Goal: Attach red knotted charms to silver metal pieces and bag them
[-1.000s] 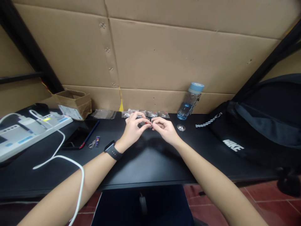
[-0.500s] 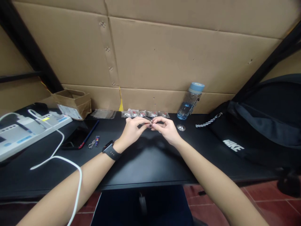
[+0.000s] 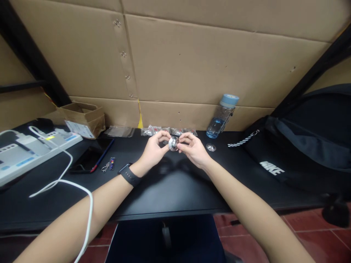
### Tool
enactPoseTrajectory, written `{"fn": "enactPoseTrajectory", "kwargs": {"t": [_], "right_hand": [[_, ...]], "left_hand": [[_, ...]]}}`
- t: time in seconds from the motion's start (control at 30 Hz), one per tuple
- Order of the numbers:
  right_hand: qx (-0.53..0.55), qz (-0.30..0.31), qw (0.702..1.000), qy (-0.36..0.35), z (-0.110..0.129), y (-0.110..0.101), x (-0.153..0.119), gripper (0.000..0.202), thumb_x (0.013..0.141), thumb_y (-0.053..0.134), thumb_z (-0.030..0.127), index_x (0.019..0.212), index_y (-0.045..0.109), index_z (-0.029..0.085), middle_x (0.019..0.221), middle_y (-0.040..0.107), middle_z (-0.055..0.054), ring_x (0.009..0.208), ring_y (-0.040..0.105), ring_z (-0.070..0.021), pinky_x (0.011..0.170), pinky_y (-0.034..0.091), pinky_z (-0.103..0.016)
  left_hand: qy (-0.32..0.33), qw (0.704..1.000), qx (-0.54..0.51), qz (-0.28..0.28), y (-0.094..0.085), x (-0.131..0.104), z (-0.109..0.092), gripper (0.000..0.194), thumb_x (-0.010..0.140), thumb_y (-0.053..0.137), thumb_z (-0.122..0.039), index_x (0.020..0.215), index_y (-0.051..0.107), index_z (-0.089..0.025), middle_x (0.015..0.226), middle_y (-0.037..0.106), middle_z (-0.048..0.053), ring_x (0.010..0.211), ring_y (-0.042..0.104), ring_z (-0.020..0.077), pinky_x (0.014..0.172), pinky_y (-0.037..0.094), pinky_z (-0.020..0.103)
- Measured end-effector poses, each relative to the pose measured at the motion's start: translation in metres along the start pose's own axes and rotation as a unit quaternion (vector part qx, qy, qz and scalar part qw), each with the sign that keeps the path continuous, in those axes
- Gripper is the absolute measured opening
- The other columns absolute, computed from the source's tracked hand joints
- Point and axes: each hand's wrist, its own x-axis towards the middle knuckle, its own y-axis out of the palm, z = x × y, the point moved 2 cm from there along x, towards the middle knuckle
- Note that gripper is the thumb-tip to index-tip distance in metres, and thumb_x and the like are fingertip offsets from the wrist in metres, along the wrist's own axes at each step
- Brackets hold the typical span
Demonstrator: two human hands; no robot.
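Note:
A small shiny round disc [image 3: 173,143] is held up between my two hands over the black table [image 3: 175,193]. My left hand [image 3: 154,149], with a dark watch on its wrist, pinches the disc's left edge. On its right edge, the fingertips of my right hand [image 3: 195,150] grip it. Behind my hands lies a row of several small clear-wrapped packets [image 3: 153,130], partly hidden by my fingers. A clear round piece [image 3: 211,147] rests on the table to the right of my right hand.
A water bottle [image 3: 222,116] stands at the back; a black bag [image 3: 301,146] fills the right side. On the left are a cardboard box [image 3: 85,118], plastic sleeves [image 3: 120,131], a phone [image 3: 91,155], a keychain [image 3: 112,164], a power strip [image 3: 33,149] and a white cable [image 3: 89,215].
The disc was seen nearly edge-on and now shows its shiny round face. My hands have stayed near the same spot, still holding it. The view has shifted slightly.

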Motion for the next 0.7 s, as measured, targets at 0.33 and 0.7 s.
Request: {"fn": "enactPoseTrajectory", "kwargs": {"t": [0.33,0.7], "right_hand": [[0.047,0.023,0.998,0.022,0.002,0.001,-0.002,0.041,0.068,0.091,0.037,0.098,0.065,0.024,0.094,0.067,0.001,0.075,0.067,-0.0137,0.069,0.059,-0.029],[-0.033,-0.002,0.999,-0.012,-0.003,-0.001,-0.001,0.034,0.073,0.086,0.041,0.096,0.071,0.020,0.097,0.073,-0.005,0.079,0.073,-0.0175,0.074,0.059,-0.032]], "left_hand": [[-0.118,0.967,-0.225,0.022,0.013,-0.005,0.013,0.050,0.074,0.086,-0.040,0.103,0.049,-0.023,0.086,0.068,-0.001,0.079,0.069,0.0154,0.079,0.055,0.029],[-0.085,0.991,-0.107,-0.012,0.004,-0.003,0.013,0.036,0.077,0.083,-0.036,0.095,0.056,-0.021,0.085,0.072,0.001,0.079,0.072,0.0173,0.081,0.055,0.031]]}}
